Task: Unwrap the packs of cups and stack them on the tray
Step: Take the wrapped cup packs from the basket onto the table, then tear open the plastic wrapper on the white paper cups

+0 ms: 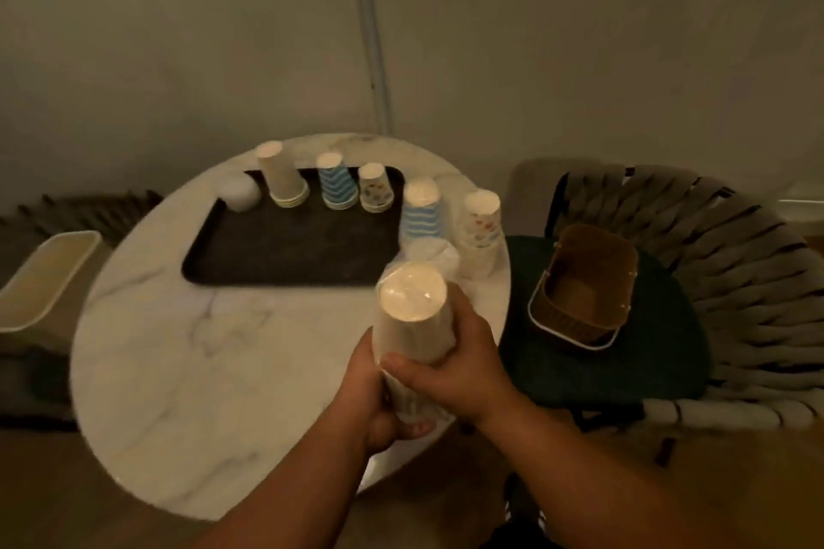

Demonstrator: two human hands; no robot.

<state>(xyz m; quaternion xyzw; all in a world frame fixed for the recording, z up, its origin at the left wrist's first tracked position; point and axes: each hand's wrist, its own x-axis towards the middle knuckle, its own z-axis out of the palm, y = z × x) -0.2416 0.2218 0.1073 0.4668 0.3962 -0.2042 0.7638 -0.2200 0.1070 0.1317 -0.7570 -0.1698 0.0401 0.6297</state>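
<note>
I hold a plastic-wrapped pack of plain cups [412,316] upright over the near right part of the round marble table [187,370]. My left hand [372,397] grips its lower end and my right hand [459,370] wraps its middle. On the dark tray [285,254] stand a plain stack [282,176], a blue-striped stack [336,183], a spotted stack [375,188] and a white cup [241,191]. Right of the tray stand wrapped packs: blue-striped [421,210], spotted [481,227] and white [434,254].
A brown basket [584,285] sits on the dark green seat of a woven chair [731,281] to the right. A pale bin [40,281] stands on the floor to the left. A wall with a vertical pipe [370,27] rises behind the table.
</note>
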